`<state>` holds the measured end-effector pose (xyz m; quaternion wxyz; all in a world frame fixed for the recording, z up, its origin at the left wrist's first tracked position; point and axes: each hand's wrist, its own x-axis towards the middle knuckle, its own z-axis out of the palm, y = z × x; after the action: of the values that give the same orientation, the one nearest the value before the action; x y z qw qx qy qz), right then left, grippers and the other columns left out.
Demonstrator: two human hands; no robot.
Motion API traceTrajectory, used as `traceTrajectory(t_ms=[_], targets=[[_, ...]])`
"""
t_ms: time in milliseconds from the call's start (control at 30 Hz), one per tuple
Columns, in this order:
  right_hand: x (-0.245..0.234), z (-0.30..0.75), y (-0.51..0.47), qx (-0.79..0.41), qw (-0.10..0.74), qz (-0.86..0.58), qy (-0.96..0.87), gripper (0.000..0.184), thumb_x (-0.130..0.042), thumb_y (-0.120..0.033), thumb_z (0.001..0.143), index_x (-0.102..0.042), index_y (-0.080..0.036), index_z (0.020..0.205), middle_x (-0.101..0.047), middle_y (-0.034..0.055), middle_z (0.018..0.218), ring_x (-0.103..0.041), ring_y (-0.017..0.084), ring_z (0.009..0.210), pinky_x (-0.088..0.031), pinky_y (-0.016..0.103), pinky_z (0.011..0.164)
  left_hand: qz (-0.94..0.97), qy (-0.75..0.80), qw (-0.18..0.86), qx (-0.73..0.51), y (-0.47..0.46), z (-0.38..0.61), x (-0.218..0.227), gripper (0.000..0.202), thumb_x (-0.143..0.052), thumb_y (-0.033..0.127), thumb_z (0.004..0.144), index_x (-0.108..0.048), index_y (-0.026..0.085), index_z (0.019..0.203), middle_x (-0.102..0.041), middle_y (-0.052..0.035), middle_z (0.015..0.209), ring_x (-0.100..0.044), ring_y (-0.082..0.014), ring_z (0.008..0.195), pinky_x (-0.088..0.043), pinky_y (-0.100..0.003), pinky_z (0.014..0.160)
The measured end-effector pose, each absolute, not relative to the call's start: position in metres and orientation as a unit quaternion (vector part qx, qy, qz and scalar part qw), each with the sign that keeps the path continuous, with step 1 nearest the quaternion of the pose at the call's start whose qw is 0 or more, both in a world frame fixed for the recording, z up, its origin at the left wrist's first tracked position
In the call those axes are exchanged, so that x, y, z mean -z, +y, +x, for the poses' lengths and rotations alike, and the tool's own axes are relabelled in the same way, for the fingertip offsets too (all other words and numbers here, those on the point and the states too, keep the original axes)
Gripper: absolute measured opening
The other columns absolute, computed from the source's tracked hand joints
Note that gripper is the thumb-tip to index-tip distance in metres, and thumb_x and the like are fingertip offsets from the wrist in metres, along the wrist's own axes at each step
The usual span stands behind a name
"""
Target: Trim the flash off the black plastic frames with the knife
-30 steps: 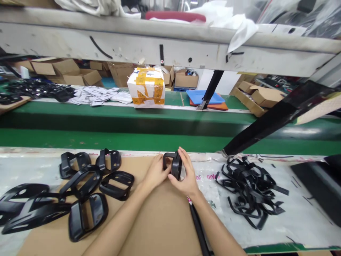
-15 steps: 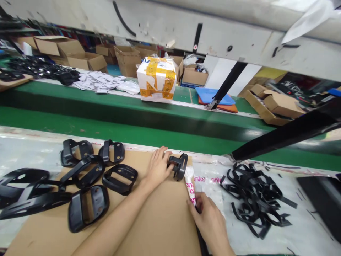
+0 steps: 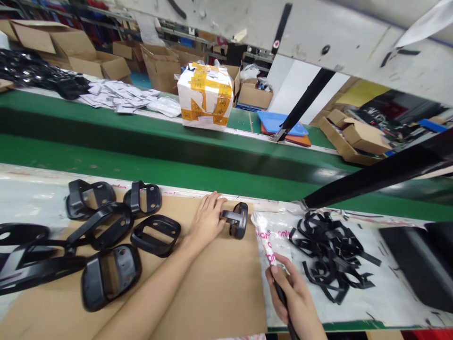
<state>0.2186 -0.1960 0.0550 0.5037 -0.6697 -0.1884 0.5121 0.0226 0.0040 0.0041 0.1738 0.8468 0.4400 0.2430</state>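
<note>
My left hand (image 3: 208,221) rests on the brown cardboard sheet (image 3: 215,293), its thumb and fingers closed on the near-side end of a small black plastic frame (image 3: 239,221) with a cross band. That frame is tilted up on its edge. My right hand (image 3: 293,293) is wrapped around the black handle of a tool (image 3: 266,238), whose far part is covered in white film with pink lettering. The tool's shape under the film is hidden. Its covered end lies just right of the frame, apart from it. Several similar black frames (image 3: 155,236) lie left of my left arm.
A tangled pile of black strips (image 3: 332,255) lies right of my right hand. A dark flat piece (image 3: 417,269) is farther right. Beyond the green ledge (image 3: 141,163) stand a taped white box (image 3: 205,97) and blue tray (image 3: 279,123). A black post (image 3: 375,170) slants across the right.
My right hand has turned and shifted right with the wrapped tool, moving its covered end away from the frame. The left hand stays at the frame. The camera view has shifted slightly.
</note>
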Motion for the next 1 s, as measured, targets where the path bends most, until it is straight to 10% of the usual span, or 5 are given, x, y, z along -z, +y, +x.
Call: traceTrajectory(t_ms=[133,300,733,1000], targets=[[-0.074,0.212,-0.192,-0.349,0.535,-0.72,-0.272,0.073,-0.088,-0.062,0.079,-0.058,-0.029,0.138,-0.071,0.0038,0.098,-0.058,0.013,0.053,-0.048,0.024,0.043,0.846,0.436,0.175,-0.25,0.005,0.022,-0.002,0.062,-0.059,0.001,0.08,-0.055,0.016,0.14,-0.053,-0.0161,0.154,-0.041,-0.0334,0.153,-0.027,-0.056,0.132],[-0.056,0.201,-0.207,-0.545,0.48,-0.665,-0.171,0.063,-0.077,-0.074,0.083,-0.063,-0.021,0.113,-0.055,-0.0073,0.059,-0.025,0.003,0.033,-0.016,0.017,0.033,0.843,0.439,0.175,-0.258,0.005,0.022,-0.002,0.06,-0.059,0.002,0.081,-0.056,0.019,0.139,-0.054,-0.0146,0.152,-0.042,-0.0333,0.151,-0.03,-0.055,0.131],[-0.015,0.175,-0.238,-0.456,0.427,-0.742,-0.243,0.068,-0.075,-0.078,0.081,-0.073,-0.024,0.122,-0.059,-0.0008,0.065,-0.043,0.015,0.048,-0.037,0.026,0.044,0.839,0.454,0.177,-0.242,-0.002,0.028,-0.003,0.06,-0.062,0.004,0.082,-0.054,0.015,0.14,-0.051,-0.0176,0.154,-0.037,-0.0352,0.154,-0.024,-0.057,0.133],[-0.008,0.178,-0.227,-0.489,0.437,-0.734,-0.176,0.083,-0.079,-0.084,0.071,-0.076,-0.021,0.124,-0.05,-0.0041,0.056,-0.037,0.011,0.043,-0.027,0.021,0.039,0.838,0.457,0.177,-0.238,-0.003,0.029,-0.003,0.062,-0.061,0.004,0.081,-0.054,0.017,0.14,-0.051,-0.0162,0.155,-0.037,-0.0332,0.154,-0.023,-0.056,0.133]])
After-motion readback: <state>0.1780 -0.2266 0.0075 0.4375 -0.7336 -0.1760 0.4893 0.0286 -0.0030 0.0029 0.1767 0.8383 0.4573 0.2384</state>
